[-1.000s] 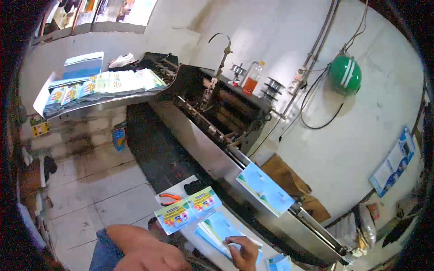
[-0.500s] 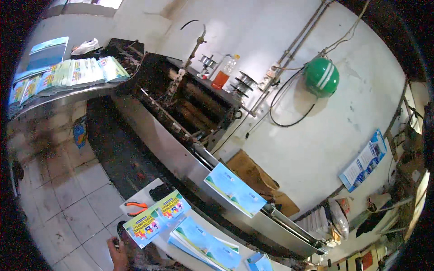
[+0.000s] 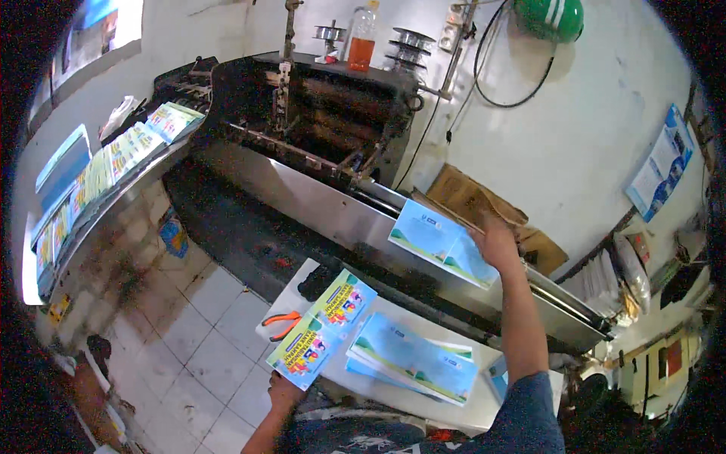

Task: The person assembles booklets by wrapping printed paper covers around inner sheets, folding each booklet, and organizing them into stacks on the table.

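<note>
My right hand [image 3: 497,242] reaches up to the steel machine [image 3: 318,197] and touches the right edge of a blue and green printed cover [image 3: 441,244] that lies on its sloped feed ledge. My left hand [image 3: 283,390] sits low at the near edge of the white table [image 3: 484,412], holding a bright yellow and blue printed sheet [image 3: 322,329] by its near corner. A stack of blue covers [image 3: 413,359] lies on the table between my two arms.
Orange-handled pliers [image 3: 280,324] and a black object [image 3: 318,281] lie at the table's left end. Printed sheets [image 3: 125,155] line the machine's long outfeed at left. A bottle [image 3: 362,38] stands on top of the machine. Cardboard [image 3: 484,206] leans on the wall. Tiled floor [image 3: 181,340] lies at left.
The view has swung down and to the left. My right arm has risen from the table stack to the cover on the machine ledge. My left hand now holds the yellow sheet's corner.
</note>
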`<state>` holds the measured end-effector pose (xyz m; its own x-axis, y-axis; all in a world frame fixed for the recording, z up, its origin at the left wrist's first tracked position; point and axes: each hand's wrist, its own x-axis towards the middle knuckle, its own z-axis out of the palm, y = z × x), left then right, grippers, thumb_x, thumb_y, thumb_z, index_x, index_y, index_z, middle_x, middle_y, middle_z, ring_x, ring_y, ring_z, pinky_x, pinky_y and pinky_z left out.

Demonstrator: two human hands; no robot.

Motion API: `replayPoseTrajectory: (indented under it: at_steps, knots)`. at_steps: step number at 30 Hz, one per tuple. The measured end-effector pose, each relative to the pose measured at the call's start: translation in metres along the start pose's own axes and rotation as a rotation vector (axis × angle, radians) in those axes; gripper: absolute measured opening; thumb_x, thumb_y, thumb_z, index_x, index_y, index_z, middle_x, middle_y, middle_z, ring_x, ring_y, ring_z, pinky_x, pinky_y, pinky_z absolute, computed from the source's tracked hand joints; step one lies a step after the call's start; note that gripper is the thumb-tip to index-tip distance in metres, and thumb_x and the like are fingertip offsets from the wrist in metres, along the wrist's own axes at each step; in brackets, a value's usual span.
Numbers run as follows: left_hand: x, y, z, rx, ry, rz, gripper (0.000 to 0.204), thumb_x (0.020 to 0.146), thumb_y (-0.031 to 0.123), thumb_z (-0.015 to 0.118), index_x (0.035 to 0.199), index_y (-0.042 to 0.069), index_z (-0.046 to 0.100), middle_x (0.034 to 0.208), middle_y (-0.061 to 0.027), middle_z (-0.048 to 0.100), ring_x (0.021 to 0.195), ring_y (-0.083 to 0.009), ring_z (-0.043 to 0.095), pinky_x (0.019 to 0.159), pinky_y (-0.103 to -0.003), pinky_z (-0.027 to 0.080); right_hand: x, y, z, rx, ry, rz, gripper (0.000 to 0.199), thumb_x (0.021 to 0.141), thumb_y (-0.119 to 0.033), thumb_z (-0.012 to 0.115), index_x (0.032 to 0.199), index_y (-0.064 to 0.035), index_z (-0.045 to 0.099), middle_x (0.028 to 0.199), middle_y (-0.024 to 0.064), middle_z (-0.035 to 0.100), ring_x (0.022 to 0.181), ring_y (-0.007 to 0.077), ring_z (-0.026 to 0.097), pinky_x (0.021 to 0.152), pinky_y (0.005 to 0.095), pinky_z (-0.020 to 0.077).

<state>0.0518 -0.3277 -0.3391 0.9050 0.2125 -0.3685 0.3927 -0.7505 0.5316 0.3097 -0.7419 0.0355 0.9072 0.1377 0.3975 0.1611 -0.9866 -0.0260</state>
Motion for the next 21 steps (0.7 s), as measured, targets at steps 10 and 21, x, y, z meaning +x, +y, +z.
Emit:
replayPoseTrajectory:
  at_steps: [10, 21]
  knots:
    - [0.006, -0.026, 0.014, 0.193, -0.025, -0.094, 0.073, 0.075, 0.053, 0.064, 0.136, 0.018, 0.044, 0.125, -0.0166, 0.051, 0.11, -0.0359, 0.054, 0.086, -0.049, 0.05, 0.074, -0.07, 0.146, -0.096, 0.114, -0.06, 0.021, 0.09, -0.023, 0.049, 0.097, -0.0067, 0.06, 0.088, 0.0155, 0.065, 0.083, 0.0336, 0.063, 0.071, 0.0498, 0.0468]
    - [0.031, -0.029, 0.017, 0.047, 0.016, -0.02, 0.072, 0.076, 0.054, 0.062, 0.137, 0.019, 0.043, 0.127, -0.0171, 0.05, 0.111, -0.0374, 0.053, 0.086, -0.051, 0.049, 0.08, -0.112, 0.142, 0.062, 0.235, -0.123, 0.055, 0.083, -0.038, 0.062, 0.124, -0.0029, 0.053, 0.109, 0.012, 0.059, 0.106, 0.0283, 0.052, 0.092, 0.0448, 0.0369]
